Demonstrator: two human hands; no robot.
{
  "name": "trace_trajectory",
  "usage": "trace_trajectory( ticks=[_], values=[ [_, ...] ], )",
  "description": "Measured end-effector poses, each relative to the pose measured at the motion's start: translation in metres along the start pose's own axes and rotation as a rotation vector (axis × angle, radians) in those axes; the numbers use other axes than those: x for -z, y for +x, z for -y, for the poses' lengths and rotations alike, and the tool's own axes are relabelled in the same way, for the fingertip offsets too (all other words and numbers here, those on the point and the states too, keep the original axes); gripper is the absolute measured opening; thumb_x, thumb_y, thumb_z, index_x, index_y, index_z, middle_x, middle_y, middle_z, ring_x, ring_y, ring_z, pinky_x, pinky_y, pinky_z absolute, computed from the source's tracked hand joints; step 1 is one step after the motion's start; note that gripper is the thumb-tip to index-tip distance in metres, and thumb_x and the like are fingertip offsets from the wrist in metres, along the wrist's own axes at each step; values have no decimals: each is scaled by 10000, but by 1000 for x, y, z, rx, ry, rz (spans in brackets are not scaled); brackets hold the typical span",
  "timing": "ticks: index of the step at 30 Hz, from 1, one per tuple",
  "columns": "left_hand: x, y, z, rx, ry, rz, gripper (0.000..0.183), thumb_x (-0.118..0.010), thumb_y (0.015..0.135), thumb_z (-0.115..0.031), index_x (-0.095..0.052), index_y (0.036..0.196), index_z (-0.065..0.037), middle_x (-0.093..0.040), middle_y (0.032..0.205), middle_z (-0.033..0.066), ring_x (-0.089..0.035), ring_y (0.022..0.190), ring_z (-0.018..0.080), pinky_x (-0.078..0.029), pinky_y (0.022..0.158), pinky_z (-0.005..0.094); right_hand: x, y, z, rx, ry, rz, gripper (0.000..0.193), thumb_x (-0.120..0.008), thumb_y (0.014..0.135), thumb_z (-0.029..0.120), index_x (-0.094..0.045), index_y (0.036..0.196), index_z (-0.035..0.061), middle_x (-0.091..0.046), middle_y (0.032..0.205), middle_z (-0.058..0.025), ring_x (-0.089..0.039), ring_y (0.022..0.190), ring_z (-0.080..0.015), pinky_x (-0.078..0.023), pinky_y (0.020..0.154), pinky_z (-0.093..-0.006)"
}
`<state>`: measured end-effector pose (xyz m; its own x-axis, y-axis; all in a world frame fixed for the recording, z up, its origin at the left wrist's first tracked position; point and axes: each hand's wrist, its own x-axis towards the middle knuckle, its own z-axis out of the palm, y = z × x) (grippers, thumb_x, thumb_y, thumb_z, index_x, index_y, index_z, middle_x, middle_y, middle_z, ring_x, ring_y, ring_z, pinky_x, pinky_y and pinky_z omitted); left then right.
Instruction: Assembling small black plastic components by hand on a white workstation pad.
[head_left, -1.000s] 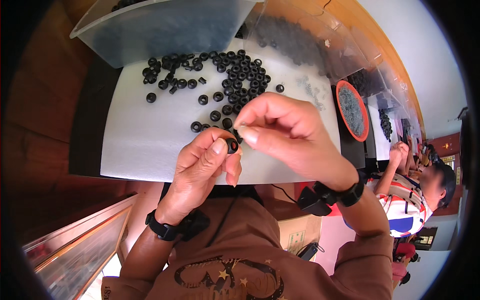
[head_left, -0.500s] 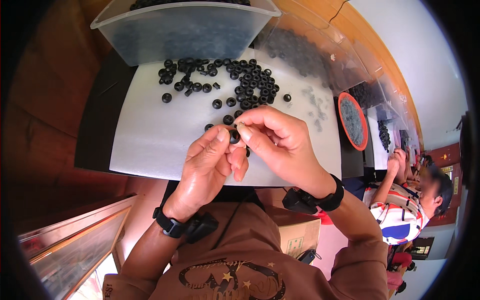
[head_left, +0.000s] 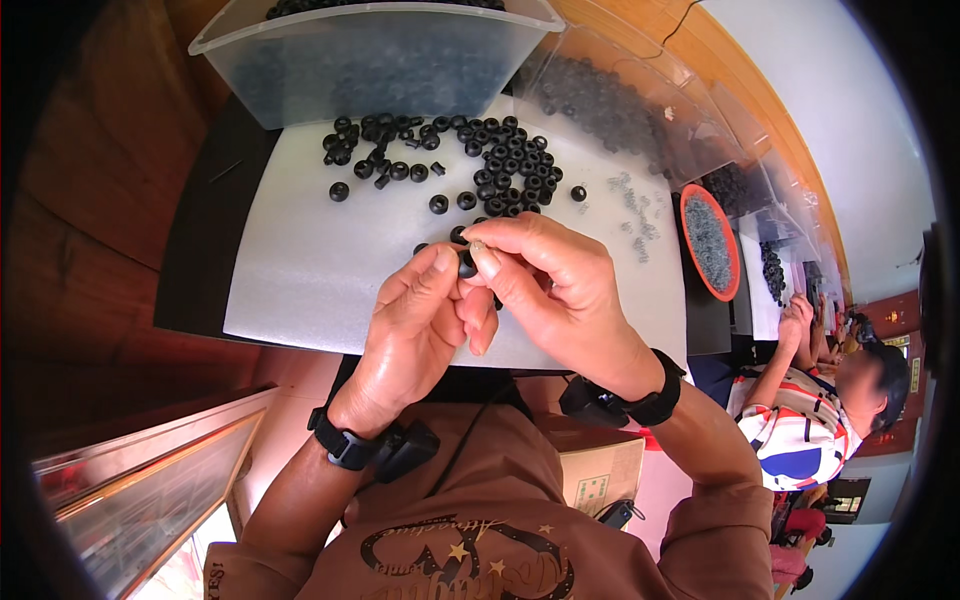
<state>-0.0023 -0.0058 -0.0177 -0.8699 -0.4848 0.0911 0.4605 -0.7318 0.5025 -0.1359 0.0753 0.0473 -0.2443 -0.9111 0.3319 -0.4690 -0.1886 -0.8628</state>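
head view: two bare hands meet over a white mat (head_left: 290, 275). the left hand (head_left: 405, 325) grips a black bead (head_left: 467, 265) between thumb and fingers, above the mat's near part. the right hand (head_left: 555, 290) has thumb and forefinger pinched together at the bead's edge; whether they hold a tiny piece is too small to tell. beyond the hands, loose beads (head_left: 520, 155) lie scattered and clustered. a clear bin (head_left: 365, 80) stands behind them. small clear bits (head_left: 640, 220) lie to the right, near an orange bowl (head_left: 722, 296) of grey pieces.
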Motion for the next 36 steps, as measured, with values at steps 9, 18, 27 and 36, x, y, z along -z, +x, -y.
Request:
trace_trajectory(
  ticks=[9,18,27,36],
  values=[
    [0,-1,0,11,36,-33,331,-422,1109,-319,-576,1098,-25,-569,739,60,-559,658,176,-470,630,299,-1,-4,2,11,-26,50,231,-591,942,-67,-672,1157,-36,-664,863,-95,-689,672,-136,-551,581,-267],
    [-1,-1,0,16,20,-47,321,-426,1109,-316,-570,1080,-31,-574,739,58,-558,656,171,-470,622,299,-2,-8,4,-33,29,77,234,-598,967,-35,-657,1194,-39,-681,867,-93,-670,646,-112,-545,571,-237],
    [-1,-1,0,14,15,-44,296,-435,1107,-311,-558,1058,-46,-568,719,59,-558,645,183,-466,616,300,-3,-7,8,-149,136,67,227,-561,1001,-2,-637,1210,-49,-686,827,-87,-664,646,-98,-551,595,-233],
    [-3,1,0,14,24,-48,304,-432,1108,-314,-555,1050,-42,-557,704,59,-555,629,182,-461,611,302,2,-6,10,-123,57,123,245,-537,1019,15,-606,1241,-64,-673,784,-78,-656,633,-103,-547,593,-244]
  ],
)
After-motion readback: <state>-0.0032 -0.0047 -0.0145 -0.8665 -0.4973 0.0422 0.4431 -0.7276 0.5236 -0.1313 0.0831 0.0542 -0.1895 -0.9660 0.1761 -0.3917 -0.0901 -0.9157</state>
